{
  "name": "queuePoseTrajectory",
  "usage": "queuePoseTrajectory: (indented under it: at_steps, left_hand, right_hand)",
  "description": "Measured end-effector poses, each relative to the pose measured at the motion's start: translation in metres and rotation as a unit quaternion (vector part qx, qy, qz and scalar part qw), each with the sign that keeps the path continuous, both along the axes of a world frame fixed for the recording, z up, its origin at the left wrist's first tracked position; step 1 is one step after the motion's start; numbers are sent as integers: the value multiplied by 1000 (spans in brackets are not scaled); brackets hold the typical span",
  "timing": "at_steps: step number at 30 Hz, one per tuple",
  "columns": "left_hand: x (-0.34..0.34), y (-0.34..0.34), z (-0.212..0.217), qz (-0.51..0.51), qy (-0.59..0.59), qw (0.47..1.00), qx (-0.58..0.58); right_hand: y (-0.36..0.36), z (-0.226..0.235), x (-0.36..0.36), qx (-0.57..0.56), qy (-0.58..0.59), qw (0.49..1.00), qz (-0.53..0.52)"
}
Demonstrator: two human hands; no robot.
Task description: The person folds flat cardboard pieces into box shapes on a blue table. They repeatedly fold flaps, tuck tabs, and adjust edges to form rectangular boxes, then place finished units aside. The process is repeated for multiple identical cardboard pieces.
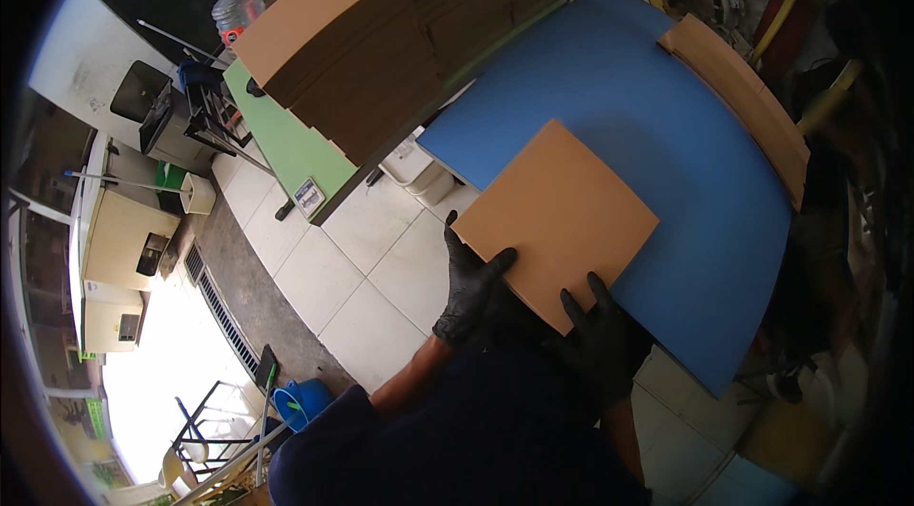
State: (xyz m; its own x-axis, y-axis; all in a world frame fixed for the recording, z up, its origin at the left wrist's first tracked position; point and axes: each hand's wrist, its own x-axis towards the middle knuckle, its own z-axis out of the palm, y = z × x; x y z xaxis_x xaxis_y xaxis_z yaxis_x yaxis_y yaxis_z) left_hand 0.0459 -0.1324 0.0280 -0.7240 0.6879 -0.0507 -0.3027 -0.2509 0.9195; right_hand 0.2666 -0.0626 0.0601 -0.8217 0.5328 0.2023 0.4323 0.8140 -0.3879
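Observation:
A flat, square brown cardboard box (562, 220) lies at the near edge of a blue tabletop (609, 59), its near corner reaching past the edge toward my body. My left hand (471, 277), in a black glove, grips the box's left side with the thumb on top and the fingers along the edge. At the near right side, my black-gloved right hand (600, 344) holds the edge, with spread fingertips showing on the box's face. The rest of that hand's grip is hard to make out against my dark clothing.
Tall stacks of brown cardboard boxes (328, 25) stand on a green table (286, 139) at the far left. Folded cardboard (738, 92) lies along the blue table's right edge. Below are a white plastic bin (414, 168) and a blue bucket (303, 401).

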Motion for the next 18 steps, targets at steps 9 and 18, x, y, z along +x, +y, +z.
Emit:
queuePoseTrajectory:
  at_steps: [9,18]
  left_hand:
    - [-176,-83,180,322,294,899,43]
    - [-431,-76,227,239,190,951,53]
  right_hand:
    - [59,-15,27,-117,252,935,-222]
    - [63,-35,40,-100,280,926,-234]
